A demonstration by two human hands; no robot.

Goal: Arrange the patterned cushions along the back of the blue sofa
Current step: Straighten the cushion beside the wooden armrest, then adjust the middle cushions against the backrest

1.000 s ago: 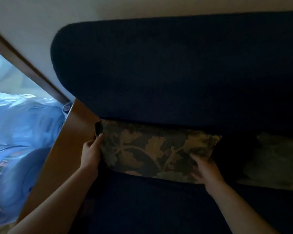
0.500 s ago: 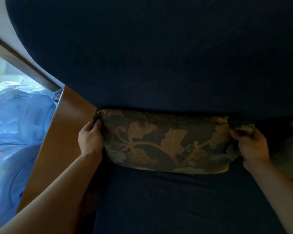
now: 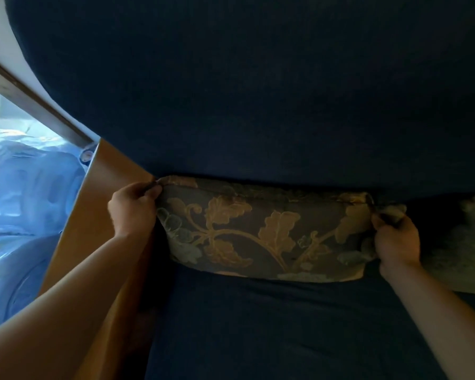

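Observation:
A dark cushion with a gold leaf pattern point(image 3: 263, 231) stands on its long edge against the backrest of the blue sofa point(image 3: 258, 91), at the sofa's left end. My left hand point(image 3: 133, 209) pinches its upper left corner. My right hand point(image 3: 395, 239) grips its upper right corner. A second patterned cushion point(image 3: 464, 242) leans on the backrest just to the right, partly cut off by the frame edge and partly behind my right hand. The blue seat point(image 3: 272, 330) lies below both.
The sofa's wooden armrest panel point(image 3: 93, 215) stands beside my left hand. Beyond it on the left are pale blue plastic-wrapped items point(image 3: 19, 209). A wooden strip point(image 3: 30, 102) runs along the white wall at upper left.
My right hand slid from the cushion's lower front to its upper right corner. The cushion now stands fuller against the backrest. My head has come closer to the sofa.

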